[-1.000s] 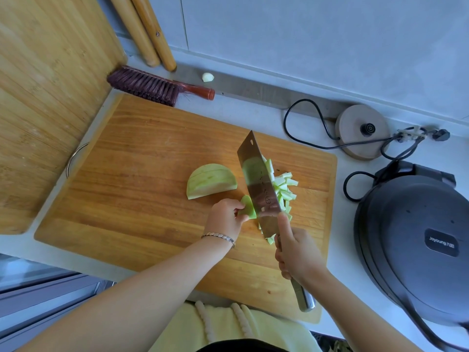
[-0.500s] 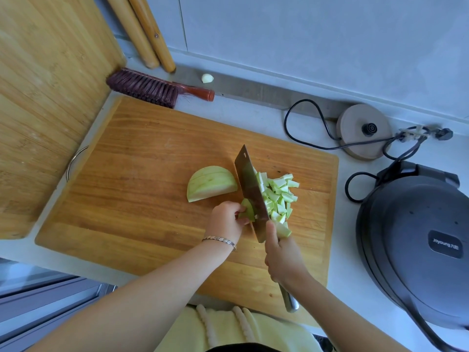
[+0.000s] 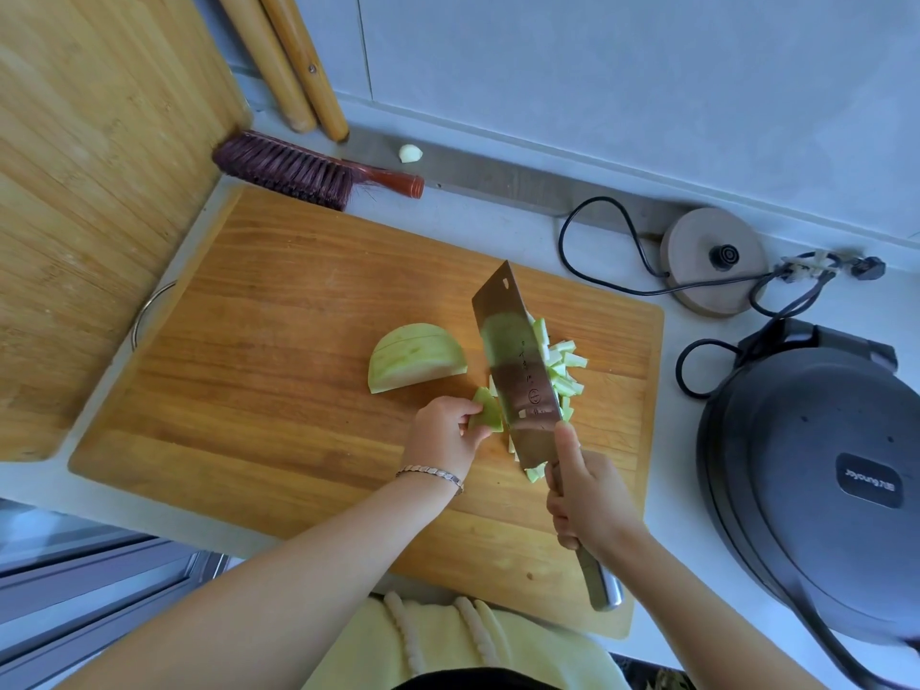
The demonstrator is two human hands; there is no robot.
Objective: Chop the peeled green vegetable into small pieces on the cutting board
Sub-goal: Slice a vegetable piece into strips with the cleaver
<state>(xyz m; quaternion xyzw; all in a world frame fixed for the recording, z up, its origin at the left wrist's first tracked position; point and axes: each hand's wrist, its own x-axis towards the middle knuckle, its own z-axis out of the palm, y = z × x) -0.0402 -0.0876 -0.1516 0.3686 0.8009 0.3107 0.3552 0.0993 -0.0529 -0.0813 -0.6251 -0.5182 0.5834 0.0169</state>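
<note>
A wooden cutting board [image 3: 279, 390] lies on the counter. On it rests a peeled pale-green vegetable wedge [image 3: 415, 356], uncut. My left hand [image 3: 445, 438] pinches a small green end piece [image 3: 487, 411] against the board. My right hand [image 3: 590, 495] grips the handle of a steel cleaver [image 3: 517, 371], forefinger along the blade, which is raised and tilted just right of the end piece. A heap of small cut pieces [image 3: 562, 371] lies right of the blade, partly hidden by it.
A dark electric griddle [image 3: 816, 480] sits right of the board, a kettle base [image 3: 714, 261] with cord behind it. A brush [image 3: 303, 171], a garlic clove [image 3: 410, 153] and two rolling pins [image 3: 288, 62] lie at the back. A second wooden board [image 3: 89, 191] leans at left.
The cleaver came down through the end piece half a second ago and is lifted again now. The held piece is a little shorter; the wedge has not moved.
</note>
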